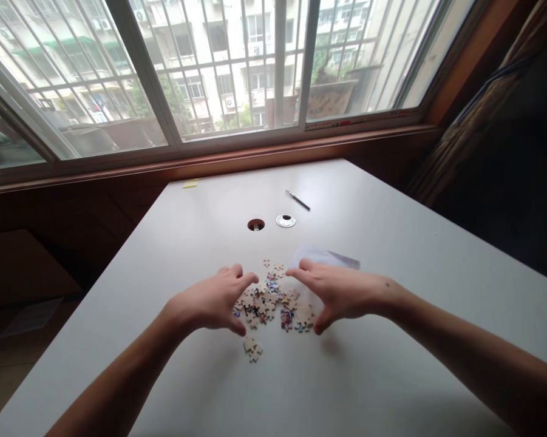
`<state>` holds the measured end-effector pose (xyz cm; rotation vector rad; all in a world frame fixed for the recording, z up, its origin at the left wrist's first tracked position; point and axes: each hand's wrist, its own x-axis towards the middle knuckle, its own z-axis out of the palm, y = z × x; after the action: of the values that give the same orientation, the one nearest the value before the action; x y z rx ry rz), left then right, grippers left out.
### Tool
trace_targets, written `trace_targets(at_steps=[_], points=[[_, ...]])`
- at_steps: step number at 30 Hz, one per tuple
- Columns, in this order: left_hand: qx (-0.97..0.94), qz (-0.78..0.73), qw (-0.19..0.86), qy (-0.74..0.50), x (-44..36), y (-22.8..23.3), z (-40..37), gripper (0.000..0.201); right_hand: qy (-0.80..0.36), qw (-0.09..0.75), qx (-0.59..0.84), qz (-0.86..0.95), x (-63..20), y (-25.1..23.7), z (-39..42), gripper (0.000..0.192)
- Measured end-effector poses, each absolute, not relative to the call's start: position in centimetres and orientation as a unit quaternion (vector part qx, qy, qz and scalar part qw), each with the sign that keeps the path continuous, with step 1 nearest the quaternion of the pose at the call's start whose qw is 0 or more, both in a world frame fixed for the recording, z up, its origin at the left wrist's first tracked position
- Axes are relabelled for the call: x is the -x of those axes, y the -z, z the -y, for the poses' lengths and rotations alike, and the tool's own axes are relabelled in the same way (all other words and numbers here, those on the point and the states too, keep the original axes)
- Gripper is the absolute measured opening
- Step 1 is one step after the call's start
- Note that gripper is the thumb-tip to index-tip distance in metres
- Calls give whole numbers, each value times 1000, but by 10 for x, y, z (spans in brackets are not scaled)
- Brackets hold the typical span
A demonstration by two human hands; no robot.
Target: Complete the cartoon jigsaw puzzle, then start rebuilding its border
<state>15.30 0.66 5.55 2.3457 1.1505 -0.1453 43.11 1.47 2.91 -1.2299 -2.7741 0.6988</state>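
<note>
A small heap of jigsaw pieces (268, 300) lies on the white table (373, 376), some face up in colour, some showing plain backs. My left hand (212, 300) curves around the heap's left side, fingers apart, thumb low near the table. My right hand (339, 292) mirrors it on the right side, fingers spread, thumb by the lower pieces. Neither hand lifts a piece. Two joined pieces (253, 349) lie apart, just in front of the heap. A clear plastic bag (330, 257) lies flat behind my right hand.
A dark pen (297, 200) lies farther back, near a round cable hole (255, 224) and its loose silver cap (285, 221). A yellow note (190, 183) sits at the table's far left corner. Barred windows stand behind; a dark curtain hangs at right.
</note>
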Motion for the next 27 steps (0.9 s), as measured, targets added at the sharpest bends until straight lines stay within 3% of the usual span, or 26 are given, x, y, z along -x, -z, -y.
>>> trace_targets(at_steps=[1,3,6,8,15,18,23,27], points=[[-861,-437,247,80,-154,-52,-6,77,-225,7,398,889,-429,-27,-13,84],[-862,-435,242,98,-158,-45,-6,61,-235,4,396,888,-422,-24,-11,61],[-882,-405,237,53,-165,-35,-9,30,-251,28,366,896,-410,-24,-9,21],[-893,-380,241,17,-170,-30,-11,21,-263,70,339,901,-404,-23,-9,6],[-901,-377,208,-59,-182,-19,-9,19,-254,171,363,880,-399,-4,-14,8],[-895,-378,219,-94,-184,-19,-11,13,-292,205,389,849,-400,-4,-15,17],[-872,-368,291,-137,-180,-20,-17,26,-328,208,384,838,-403,-9,-16,25],[-863,-391,293,-127,-176,-20,-17,31,-263,190,341,882,-404,-5,-15,45]])
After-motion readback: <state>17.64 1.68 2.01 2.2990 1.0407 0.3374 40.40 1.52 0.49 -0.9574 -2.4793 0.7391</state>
